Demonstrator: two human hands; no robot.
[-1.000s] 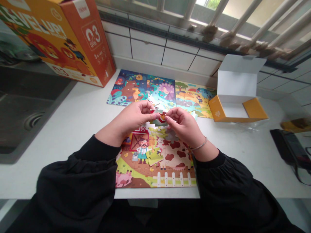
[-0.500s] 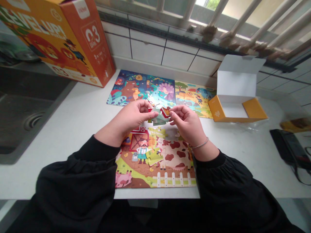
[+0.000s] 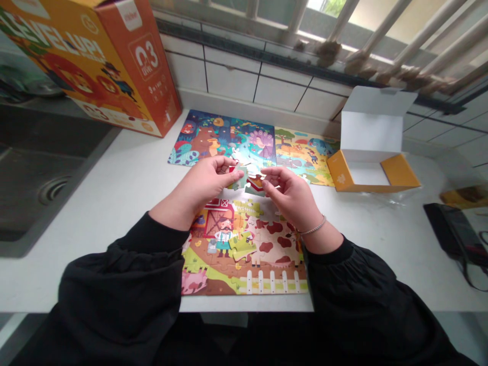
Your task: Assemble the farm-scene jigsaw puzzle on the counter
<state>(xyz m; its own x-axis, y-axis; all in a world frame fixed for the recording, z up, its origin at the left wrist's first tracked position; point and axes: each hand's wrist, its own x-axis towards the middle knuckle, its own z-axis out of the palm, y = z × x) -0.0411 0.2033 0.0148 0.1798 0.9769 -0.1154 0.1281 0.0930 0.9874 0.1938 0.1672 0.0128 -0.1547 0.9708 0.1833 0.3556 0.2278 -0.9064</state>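
Between thumb and fingers, my left hand (image 3: 211,178) pinches a pale green puzzle piece (image 3: 239,179) with a bit of red. Close beside it, my right hand (image 3: 292,195) grips another puzzle piece (image 3: 255,184), coloured red, brown and green. Both pieces are held up above the counter; whether their edges touch I cannot tell. Below the hands lies a farm puzzle (image 3: 244,254) with a barn, a farmer and a cow. A loose green puzzle piece (image 3: 243,246) rests on top of it, near the farmer.
Behind my hands lie a dark forest puzzle (image 3: 224,134) and a yellow savanna puzzle (image 3: 305,152). An open yellow box (image 3: 373,173) stands at right, a large orange box (image 3: 133,66) at left by the sink (image 3: 23,249). A black device with a strap (image 3: 455,234) lies far right.
The two pieces, overlapping before, are now drawn slightly apart, side by side. My left hand has shifted a little left, and the right-hand piece has tilted lower.
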